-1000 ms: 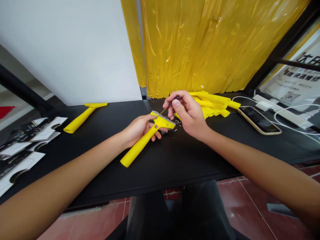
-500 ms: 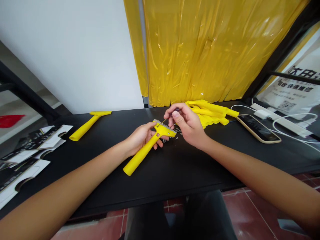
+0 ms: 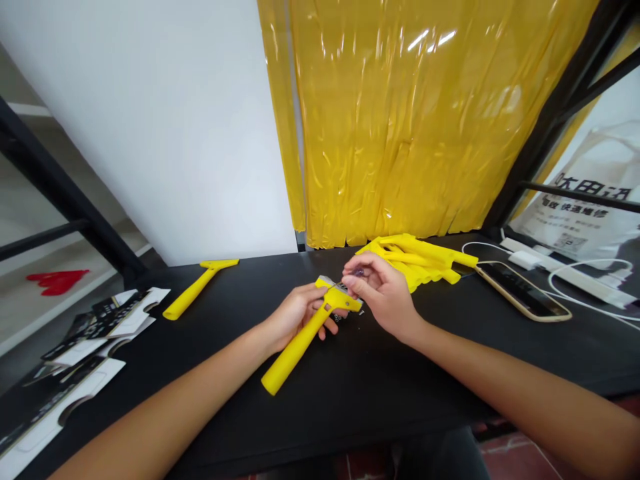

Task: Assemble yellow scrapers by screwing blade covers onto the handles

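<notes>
A yellow scraper (image 3: 300, 343) with a metal strip along its head is held in my left hand (image 3: 295, 313), thumb on top of the head and fingers beneath. Its hollow handle slants down toward me, just off the table. My right hand (image 3: 387, 297) is closed in a pinch around a small screwdriver (image 3: 358, 272) with a dark handle. The thin shaft reaches toward the scraper's head; whether its tip touches a screw I cannot tell. Small loose screws (image 3: 361, 312) lie on the table beneath, partly covered by my hands.
Behind my right hand is a heap of yellow scraper handles (image 3: 425, 257). One more yellow scraper (image 3: 197, 290) lies at the left, near printed cards (image 3: 95, 360). A phone (image 3: 523, 291), white cables and a power strip (image 3: 575, 270) occupy the right. Yellow plastic strips (image 3: 400, 133) hang behind the black table (image 3: 390, 387).
The view has tilted up, so the table and both hands sit lower in the picture. Both hands keep their holds, the screwdriver still at the scraper's head.
</notes>
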{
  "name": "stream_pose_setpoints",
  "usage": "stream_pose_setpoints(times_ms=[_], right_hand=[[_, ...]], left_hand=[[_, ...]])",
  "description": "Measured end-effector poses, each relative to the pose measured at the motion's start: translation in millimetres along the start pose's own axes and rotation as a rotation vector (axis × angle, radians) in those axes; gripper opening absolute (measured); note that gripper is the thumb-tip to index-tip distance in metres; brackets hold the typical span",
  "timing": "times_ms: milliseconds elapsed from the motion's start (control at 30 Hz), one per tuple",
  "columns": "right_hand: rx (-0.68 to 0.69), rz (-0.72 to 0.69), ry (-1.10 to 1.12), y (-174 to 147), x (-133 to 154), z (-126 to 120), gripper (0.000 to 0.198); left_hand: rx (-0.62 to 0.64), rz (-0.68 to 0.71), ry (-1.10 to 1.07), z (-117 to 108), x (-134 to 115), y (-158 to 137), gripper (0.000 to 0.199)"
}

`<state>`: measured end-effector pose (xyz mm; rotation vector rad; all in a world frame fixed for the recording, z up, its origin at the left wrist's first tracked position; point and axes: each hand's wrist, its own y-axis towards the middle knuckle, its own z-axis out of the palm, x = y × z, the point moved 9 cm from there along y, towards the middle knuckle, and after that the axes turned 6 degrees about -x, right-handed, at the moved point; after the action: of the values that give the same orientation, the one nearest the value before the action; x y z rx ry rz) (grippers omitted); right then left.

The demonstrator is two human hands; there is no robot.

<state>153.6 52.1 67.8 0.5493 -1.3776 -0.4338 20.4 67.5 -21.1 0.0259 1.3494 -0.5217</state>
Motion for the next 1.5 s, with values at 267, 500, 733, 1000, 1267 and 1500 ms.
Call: stream_pose_setpoints(times_ms=[267,500,733,1000,1267,1500], right_hand=[[-0.005,0.117,0.032,8,-7,-5,0.021],[0.387,-0.036,-0.026,4,13,20,0.012],[0.280,0.111,0.299,4,0,18,0.014],[0.218,0.098,0.237,8,-1,12,0.016],[0.176,0.140,0.277,10,-7,9,0.018],[0.191,0.100,0.204,12,-1,9,0.017]], left_hand=[[0.021,0.032,0.008,-3,1,1,0.023],[0.141,0.012,0.108,2,1,-2,0.030],[0.082,0.007,0.085,-3,1,3,0.029],[0.092,0.013,0.097,-1,2,1,0.030],[0.054,0.052,0.122,-2,-3,2,0.025],[0.056,0.080,0.111,3,-5,-1,0.028]])
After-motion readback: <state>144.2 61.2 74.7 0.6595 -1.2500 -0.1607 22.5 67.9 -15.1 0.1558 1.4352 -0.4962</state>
